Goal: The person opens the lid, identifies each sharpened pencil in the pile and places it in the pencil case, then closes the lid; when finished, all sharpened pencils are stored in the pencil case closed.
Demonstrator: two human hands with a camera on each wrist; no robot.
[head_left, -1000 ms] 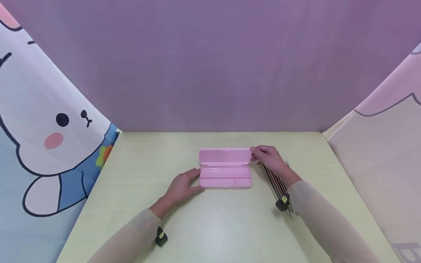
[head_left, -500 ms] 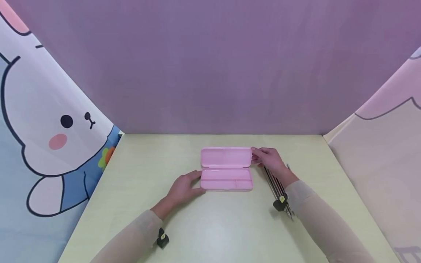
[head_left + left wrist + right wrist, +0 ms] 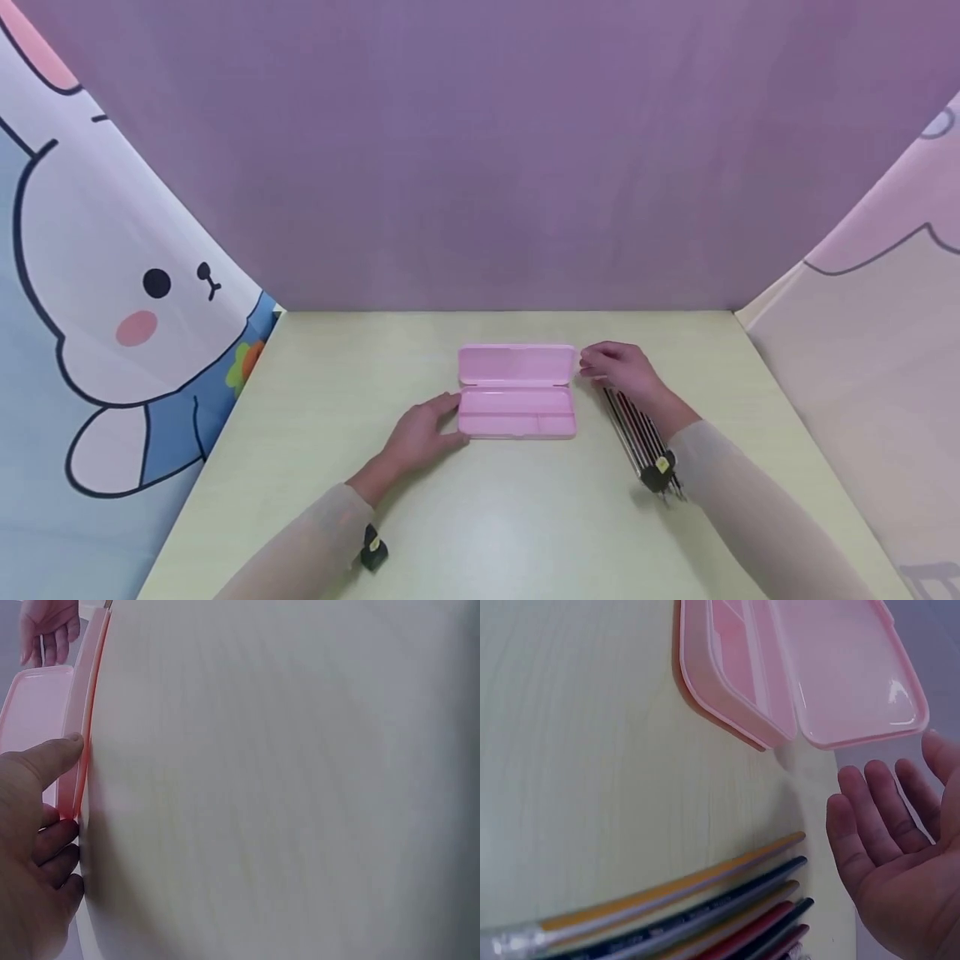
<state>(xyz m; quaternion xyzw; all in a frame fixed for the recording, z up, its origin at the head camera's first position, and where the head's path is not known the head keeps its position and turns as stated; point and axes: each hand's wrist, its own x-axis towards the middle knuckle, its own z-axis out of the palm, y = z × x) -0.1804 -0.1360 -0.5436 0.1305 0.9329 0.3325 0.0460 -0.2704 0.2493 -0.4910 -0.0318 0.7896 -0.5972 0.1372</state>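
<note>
Head view shows your left hand [image 3: 422, 433] resting against the left end of the open pink pencil case [image 3: 516, 392], thumb on its front edge, fingers loosely bent on the bench [image 3: 495, 517]. The case lies near the middle of the bench, lid flat behind the tray. Your right hand [image 3: 626, 375] hovers just beside the lid's right end, fingers relaxed and spread, holding nothing and apart from the case. Under that hand a row of pencils [image 3: 705, 907] lies side by side on the bench.
</note>
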